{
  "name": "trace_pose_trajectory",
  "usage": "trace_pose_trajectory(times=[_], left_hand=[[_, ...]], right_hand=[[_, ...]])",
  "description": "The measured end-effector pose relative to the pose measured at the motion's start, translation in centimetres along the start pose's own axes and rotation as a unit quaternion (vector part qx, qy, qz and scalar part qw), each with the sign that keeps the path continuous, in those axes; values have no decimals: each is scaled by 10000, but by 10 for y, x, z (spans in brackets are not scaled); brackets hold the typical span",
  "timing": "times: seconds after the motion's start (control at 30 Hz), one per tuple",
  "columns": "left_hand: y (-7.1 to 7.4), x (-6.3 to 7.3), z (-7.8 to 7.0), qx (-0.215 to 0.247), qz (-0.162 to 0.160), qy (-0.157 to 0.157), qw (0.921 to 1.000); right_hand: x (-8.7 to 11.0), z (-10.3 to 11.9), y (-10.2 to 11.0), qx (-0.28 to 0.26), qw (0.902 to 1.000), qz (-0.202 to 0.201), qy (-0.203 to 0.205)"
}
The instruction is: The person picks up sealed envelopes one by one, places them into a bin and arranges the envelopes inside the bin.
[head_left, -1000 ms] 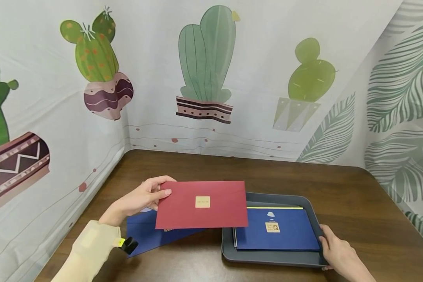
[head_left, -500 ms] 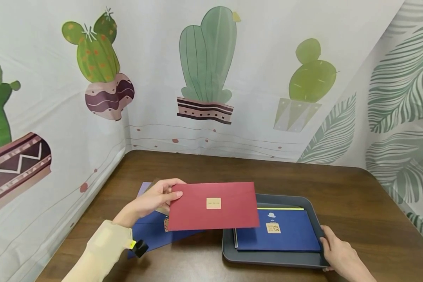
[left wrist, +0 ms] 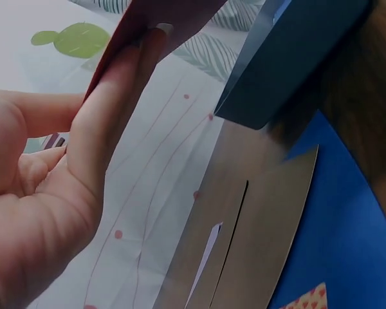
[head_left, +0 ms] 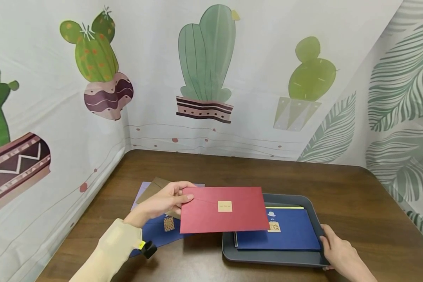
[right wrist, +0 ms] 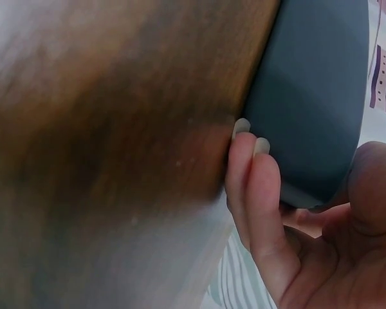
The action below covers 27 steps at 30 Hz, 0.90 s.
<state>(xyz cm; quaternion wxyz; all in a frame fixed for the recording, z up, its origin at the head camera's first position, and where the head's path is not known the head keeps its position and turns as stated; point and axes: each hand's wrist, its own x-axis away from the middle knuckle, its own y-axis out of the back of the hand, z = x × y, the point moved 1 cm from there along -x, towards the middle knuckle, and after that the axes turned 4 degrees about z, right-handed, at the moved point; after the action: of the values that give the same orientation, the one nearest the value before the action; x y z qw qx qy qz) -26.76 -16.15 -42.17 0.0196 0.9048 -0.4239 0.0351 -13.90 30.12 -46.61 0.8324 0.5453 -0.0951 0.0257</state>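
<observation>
A red envelope (head_left: 225,219) with a small pale square sticker is pinched at its left end by my left hand (head_left: 165,201). In the left wrist view, the thumb presses one face of the red envelope (left wrist: 174,19). It hangs above the table, its right end over the left side of a dark grey tray (head_left: 268,256). Inside the tray lies a blue envelope (head_left: 296,231) with a hat print and a gold sticker, on top of other envelopes. My right hand (head_left: 342,250) grips the tray's right edge, and in the right wrist view its fingertips touch the tray wall (right wrist: 309,96).
Left of the tray, several envelopes overlap on the brown table (head_left: 285,172): a blue one (head_left: 155,233), a brown one (head_left: 156,184) and a lilac one (head_left: 139,194). A cloth with cactus prints (head_left: 148,78) hangs behind the table.
My left hand has carried the red envelope to the right, so it overlaps the tray more. The envelopes on the left show more. My right hand and the tray stay in place.
</observation>
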Motion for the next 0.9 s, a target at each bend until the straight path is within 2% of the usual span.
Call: trace_pose_trajectory(times=[0.17, 0.5, 0.9], left_hand=[[-5, -7, 0, 65, 4, 96, 9999], [-12, -15, 4, 346, 357, -95, 9987], [-19, -23, 8, 536, 454, 39, 9975]], right_hand=[[-1, -1, 0, 22, 10000, 6, 24], [-1, -1, -1, 14, 10000, 11, 14], [0, -1, 1, -31, 10000, 51, 30]])
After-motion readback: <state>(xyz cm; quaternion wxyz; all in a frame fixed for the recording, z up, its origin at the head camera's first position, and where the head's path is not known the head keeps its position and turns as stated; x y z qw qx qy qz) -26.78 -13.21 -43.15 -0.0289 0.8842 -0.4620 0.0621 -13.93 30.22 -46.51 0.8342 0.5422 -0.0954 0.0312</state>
